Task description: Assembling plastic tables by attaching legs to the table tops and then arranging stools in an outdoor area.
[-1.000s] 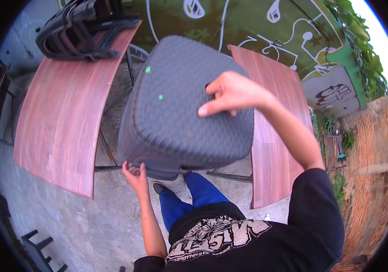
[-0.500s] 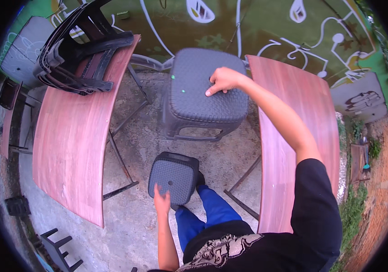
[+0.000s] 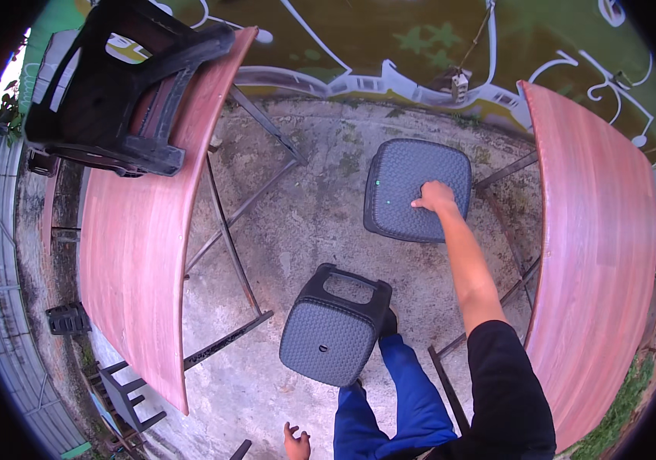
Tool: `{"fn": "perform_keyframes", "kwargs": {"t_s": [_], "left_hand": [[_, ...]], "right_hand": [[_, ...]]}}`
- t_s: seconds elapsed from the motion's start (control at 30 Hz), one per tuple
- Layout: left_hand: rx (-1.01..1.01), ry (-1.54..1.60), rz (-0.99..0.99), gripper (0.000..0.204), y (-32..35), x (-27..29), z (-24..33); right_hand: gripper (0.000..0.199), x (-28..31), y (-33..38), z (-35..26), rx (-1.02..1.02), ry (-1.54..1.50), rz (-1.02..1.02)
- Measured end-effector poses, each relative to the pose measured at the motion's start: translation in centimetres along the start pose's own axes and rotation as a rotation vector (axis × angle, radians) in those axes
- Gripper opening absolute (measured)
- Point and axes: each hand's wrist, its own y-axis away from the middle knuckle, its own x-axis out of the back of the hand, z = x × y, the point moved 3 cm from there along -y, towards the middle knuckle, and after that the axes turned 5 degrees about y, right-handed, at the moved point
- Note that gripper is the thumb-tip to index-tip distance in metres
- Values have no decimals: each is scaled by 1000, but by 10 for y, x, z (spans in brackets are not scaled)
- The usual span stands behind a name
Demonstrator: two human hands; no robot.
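A dark grey plastic stool [image 3: 412, 165] with a woven-pattern seat is beyond my feet, by the right table. On the middle of its seat is my right hand [image 3: 438, 196], fingers curled down and closed on it; the fingertips are hidden. Closer to me, a second dark stool [image 3: 326, 343] with a small hole in its seat leans towards my legs, and no hand touches it. My left hand [image 3: 295, 444] hangs at the lower edge, fingers apart, holding nothing.
Wood-topped folding tables stand to the left [image 3: 140, 268] and right [image 3: 596, 253], their metal legs reaching inward over the concrete floor [image 3: 305, 199]. Stacked black plastic chairs [image 3: 105, 92] rest on the left table. A painted wall [image 3: 420, 46] closes the far side.
The stool under my right hand has gone down and away from me, looking smaller. My left hand has drawn back from over the near stool. The view has shifted.
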Motion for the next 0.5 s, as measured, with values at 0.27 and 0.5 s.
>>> {"fn": "perform_keyframes", "kwargs": {"t_s": [0.27,0.5], "left_hand": [[116,93,-101,66,-2,-43,47],[-25,148,-123,63,5,-14,50]], "right_hand": [[50,-41,0,13,-128,-214,65],[34,-111,234,-175,450,-713,-272]]}}
